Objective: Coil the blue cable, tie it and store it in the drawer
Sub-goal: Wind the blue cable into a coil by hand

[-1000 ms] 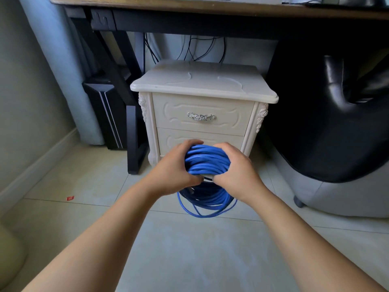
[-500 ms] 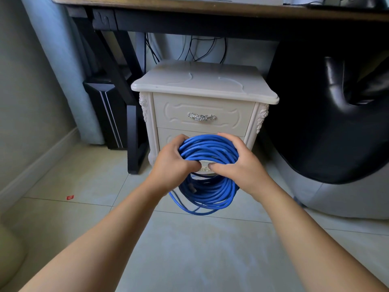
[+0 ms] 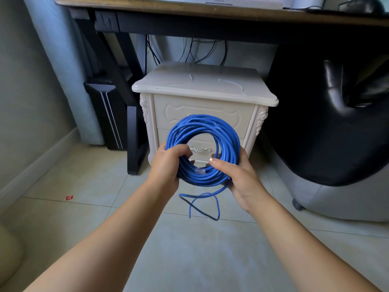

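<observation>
The blue cable [image 3: 227, 133] is wound into a round coil held upright in front of the cream nightstand [image 3: 202, 91]. My left hand [image 3: 168, 165] grips the coil's lower left side, fingers through the ring. My right hand [image 3: 240, 180] holds the lower right side from outside. A clear plug end [image 3: 200, 171] lies on the bottom of the coil. A loose tail [image 3: 202, 203] hangs below in a small loop. Both drawers are shut; the lower drawer's silver handle [image 3: 200, 149] shows through the ring.
A dark wooden desk [image 3: 210, 11] spans above the nightstand. A black chair on a grey base [image 3: 336, 123] stands at the right. A black desk leg [image 3: 132, 133] and computer tower [image 3: 105, 114] are at the left. White cable ties lie on the nightstand top. Tiled floor lies below.
The coil has been raised and turned to face me, so its ring is open to view. Both hands shifted to its lower sides, and the loose tail now swings below.
</observation>
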Demonstrator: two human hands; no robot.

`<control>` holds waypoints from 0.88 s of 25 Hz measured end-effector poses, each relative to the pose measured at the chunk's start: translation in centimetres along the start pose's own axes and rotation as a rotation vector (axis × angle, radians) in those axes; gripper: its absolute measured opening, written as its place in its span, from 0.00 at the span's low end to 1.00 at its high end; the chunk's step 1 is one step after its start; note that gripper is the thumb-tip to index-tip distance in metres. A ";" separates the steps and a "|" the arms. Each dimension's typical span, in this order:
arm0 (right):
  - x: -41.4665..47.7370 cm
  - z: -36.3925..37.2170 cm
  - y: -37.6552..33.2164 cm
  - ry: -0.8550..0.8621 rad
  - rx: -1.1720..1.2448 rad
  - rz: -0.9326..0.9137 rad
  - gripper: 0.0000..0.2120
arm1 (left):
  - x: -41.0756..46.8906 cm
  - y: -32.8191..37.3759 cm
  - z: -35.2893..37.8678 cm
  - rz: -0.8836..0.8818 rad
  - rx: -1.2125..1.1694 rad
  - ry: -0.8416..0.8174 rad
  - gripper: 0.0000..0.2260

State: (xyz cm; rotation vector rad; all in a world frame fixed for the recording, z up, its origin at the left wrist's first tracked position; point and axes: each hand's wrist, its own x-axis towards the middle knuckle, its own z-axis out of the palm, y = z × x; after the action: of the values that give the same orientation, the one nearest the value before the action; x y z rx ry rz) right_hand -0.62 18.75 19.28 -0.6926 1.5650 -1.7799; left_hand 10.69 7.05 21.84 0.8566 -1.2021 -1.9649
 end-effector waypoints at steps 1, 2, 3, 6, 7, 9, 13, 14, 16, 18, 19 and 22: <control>0.0 0.1 0.2 0.040 0.034 0.003 0.31 | -0.1 -0.1 0.1 -0.012 -0.004 -0.013 0.09; 0.1 0.2 0.3 0.083 0.059 0.006 0.28 | -0.2 -0.3 0.1 -0.025 0.003 -0.035 0.09; 0.3 0.1 0.3 0.124 0.067 0.010 0.26 | -0.2 -0.5 0.1 -0.044 0.018 -0.062 0.09; 0.7 -0.1 0.4 0.208 0.048 -0.001 0.27 | 0.1 -0.7 -0.4 -0.117 0.162 -0.149 0.10; 0.8 -0.1 0.4 0.221 0.041 -0.014 0.28 | 0.2 -0.6 -0.6 -0.133 0.222 -0.180 0.13; 1.1 -0.3 0.0 0.238 0.006 -0.035 0.27 | 0.4 -0.3 -0.9 -0.131 0.292 -0.231 0.18; 0.7 -0.7 -1.0 0.199 -0.198 -0.116 0.25 | 0.9 0.5 -1.3 0.019 0.390 -0.281 0.30; 0.5 -0.6 -1.3 0.162 -0.283 -0.145 0.24 | 1.1 0.5 -1.5 0.080 0.453 -0.298 0.32; 0.1 -0.2 -1.5 0.063 -0.487 -0.209 0.24 | 1.0 0.4 -1.8 0.238 0.663 -0.354 0.36; 0.0 0.0 -1.3 -0.016 -0.653 -0.251 0.26 | 0.8 0.3 -1.9 0.368 0.917 -0.416 0.37; 0.0 0.0 -1.2 -0.032 -0.682 -0.250 0.27 | 0.6 0.2 -1.8 0.395 0.992 -0.427 0.36; -0.1 0.1 -1.0 -0.024 -0.643 -0.235 0.27 | 0.2 0.1 -1.6 0.417 1.020 -0.355 0.23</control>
State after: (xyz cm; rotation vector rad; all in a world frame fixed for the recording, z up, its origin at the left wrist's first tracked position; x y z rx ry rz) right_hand -0.60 18.88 20.25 -1.2323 2.1290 -1.3950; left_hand 11.91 6.08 21.35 0.6161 -2.4394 -1.1149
